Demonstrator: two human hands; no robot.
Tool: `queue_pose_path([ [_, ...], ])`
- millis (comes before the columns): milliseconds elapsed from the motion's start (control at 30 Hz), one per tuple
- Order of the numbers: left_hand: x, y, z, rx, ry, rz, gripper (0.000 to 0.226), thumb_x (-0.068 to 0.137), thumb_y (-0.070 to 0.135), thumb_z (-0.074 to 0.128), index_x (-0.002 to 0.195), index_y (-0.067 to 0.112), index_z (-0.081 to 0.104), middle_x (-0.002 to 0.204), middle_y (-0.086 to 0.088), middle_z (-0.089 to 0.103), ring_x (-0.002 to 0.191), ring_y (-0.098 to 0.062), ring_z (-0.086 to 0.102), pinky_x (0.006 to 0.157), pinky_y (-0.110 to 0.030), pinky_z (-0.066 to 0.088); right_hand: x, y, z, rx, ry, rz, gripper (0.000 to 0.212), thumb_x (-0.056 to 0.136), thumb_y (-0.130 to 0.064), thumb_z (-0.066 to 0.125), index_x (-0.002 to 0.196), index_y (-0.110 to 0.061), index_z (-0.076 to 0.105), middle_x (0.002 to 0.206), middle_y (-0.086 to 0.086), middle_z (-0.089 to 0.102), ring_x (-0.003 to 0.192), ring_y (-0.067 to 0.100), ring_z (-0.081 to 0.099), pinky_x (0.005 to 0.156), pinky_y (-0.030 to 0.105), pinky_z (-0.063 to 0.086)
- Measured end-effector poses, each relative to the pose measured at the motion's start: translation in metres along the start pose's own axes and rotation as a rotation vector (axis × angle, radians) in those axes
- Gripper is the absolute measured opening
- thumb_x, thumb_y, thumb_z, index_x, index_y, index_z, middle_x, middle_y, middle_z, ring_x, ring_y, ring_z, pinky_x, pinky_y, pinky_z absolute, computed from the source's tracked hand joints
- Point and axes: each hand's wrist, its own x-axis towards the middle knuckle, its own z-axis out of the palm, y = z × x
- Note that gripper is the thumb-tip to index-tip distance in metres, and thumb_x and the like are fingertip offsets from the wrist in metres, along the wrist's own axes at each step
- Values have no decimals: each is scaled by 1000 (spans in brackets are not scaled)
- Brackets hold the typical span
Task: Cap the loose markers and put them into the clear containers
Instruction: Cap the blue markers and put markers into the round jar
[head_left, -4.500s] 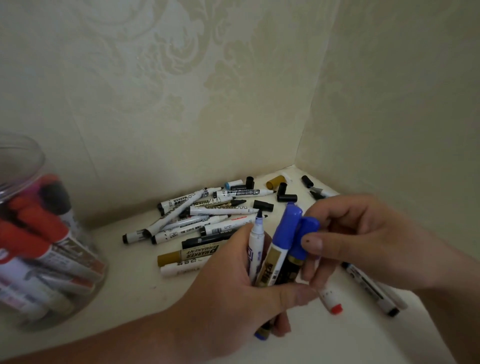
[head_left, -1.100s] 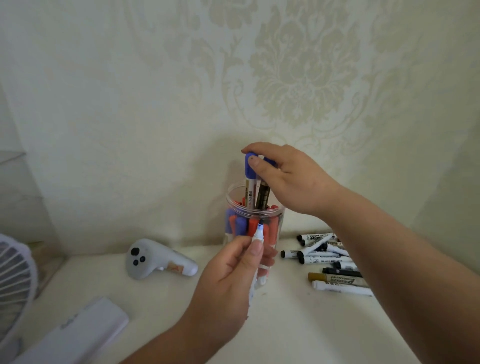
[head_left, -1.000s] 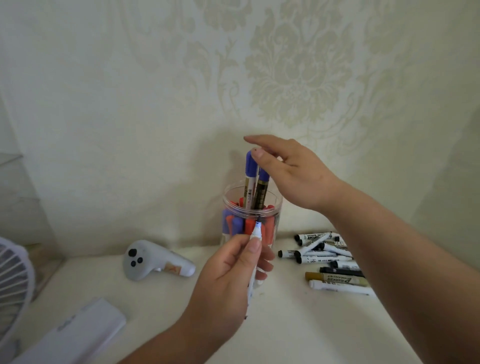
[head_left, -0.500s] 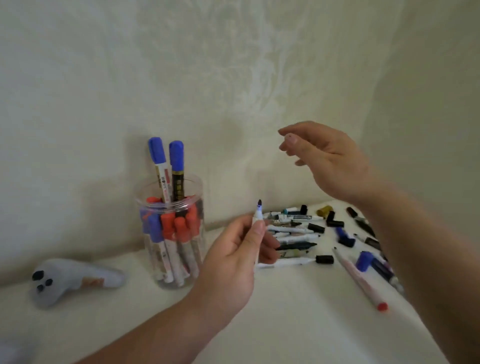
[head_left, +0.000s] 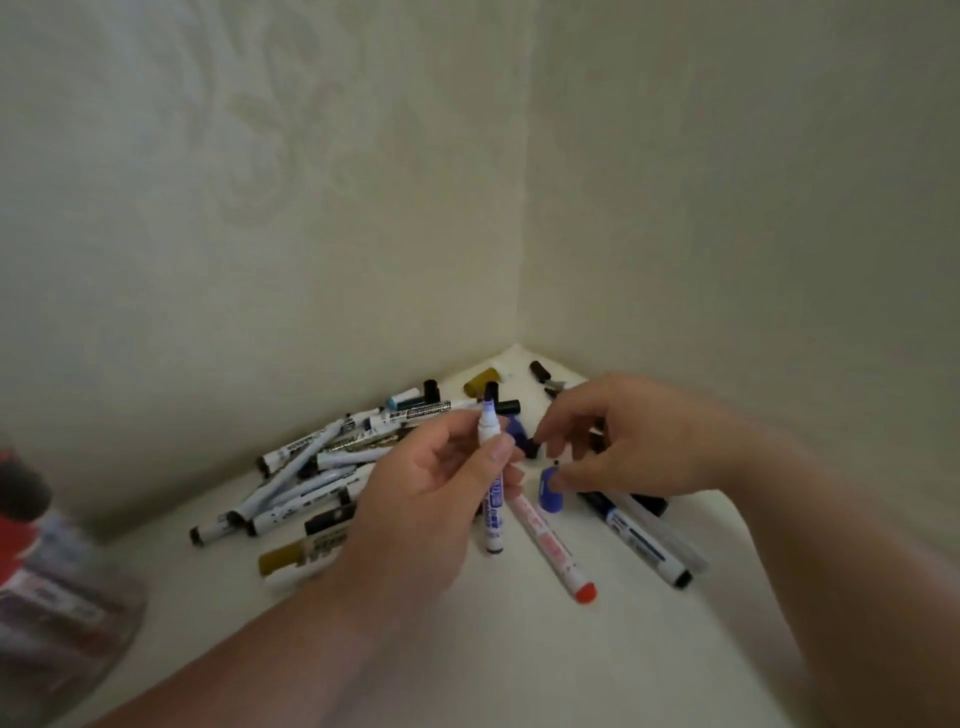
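Note:
My left hand (head_left: 426, 509) grips an uncapped blue marker (head_left: 493, 519) upright, its tip pointing up. My right hand (head_left: 639, 447) hovers low over the shelf just right of it, fingers loosely curled, the thumb tip touching a loose blue cap (head_left: 550, 493) that lies on the surface. A pile of white, black and gold markers (head_left: 311, 467) lies in the corner behind my left hand. A red-ended marker (head_left: 550, 551) and a black-ended marker (head_left: 639, 540) lie under my right hand. The clear container (head_left: 47, 571) with red-capped markers shows blurred at the far left edge.
Two wallpapered walls meet in a corner (head_left: 519, 343) right behind the pile. Loose black caps (head_left: 506, 406) and a gold cap (head_left: 480, 380) lie near that corner. A gold-ended marker (head_left: 296, 556) lies at the pile's front.
My view swung right from the container to the pile. My right hand dropped from mid-air down onto the blue cap. My left hand still holds the uncapped blue marker.

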Motion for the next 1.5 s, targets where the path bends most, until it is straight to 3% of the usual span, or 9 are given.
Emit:
queue_pose_path([
  [200,4,-15,-4,72,-94,-7,20,97,20,58,111,29,70,89,5,76,76,-6,70,69,-23,58,10,6,14,-19,-27,-22,16,89,-33,74,96,-45,67,85,-27,62,79,-9,59,64,9,42],
  [333,5,-18,-7,31,-128,39,23,88,40,56,98,35,75,82,-4,71,64,-10,58,62,-21,51,6,16,8,664,332,-155,18,80,-11,83,88,-26,77,84,0,75,73,16,68,73,36,56],
  [533,3,-18,-5,99,-156,70,25,95,39,51,89,29,73,63,14,62,56,-1,51,51,-10,39,3,-4,16,1069,510,-451,20,71,-15,77,90,-17,78,84,5,76,69,19,70,63,29,57],
  [767,5,-25,-6,62,-178,80,24,89,47,54,81,36,73,64,13,62,58,-6,53,56,-19,44,-1,-13,26,883,403,-390,21,79,0,76,98,-4,71,87,11,76,78,25,74,74,32,61],
  [1067,3,-34,-2,-81,-134,64,11,88,38,66,98,36,71,80,-2,75,62,-7,59,56,-22,47,1,-9,26,825,314,-330,34,69,-39,81,95,-17,77,96,13,76,90,37,72,86,52,60],
  [1167,1,-31,-2,-71,-157,73,14,90,43,64,96,33,71,75,0,72,60,-4,57,55,-18,46,0,-8,26,844,299,-389,31,72,-35,86,94,-16,78,94,14,75,86,35,73,82,43,60],
  [1300,0,-31,-3,-18,-151,120,25,93,46,55,94,27,71,72,-3,65,58,-7,49,54,-19,41,3,8,13,1042,545,-342,31,62,-33,92,90,-24,80,80,6,74,62,24,62,65,33,52],
  [1400,-2,-29,-6,-62,-122,114,30,97,47,53,91,23,71,73,-9,63,58,-12,48,53,-20,41,6,19,12,679,586,-140,20,73,-21,86,84,-35,77,82,-6,73,67,17,64,69,32,54],
  [1500,1,-30,-10,-183,-116,55,29,101,39,50,90,25,73,74,-8,64,59,-14,49,51,-19,40,10,11,25,124,232,11,20,84,-22,78,84,-40,69,83,-23,65,73,-5,58,64,13,44],
])
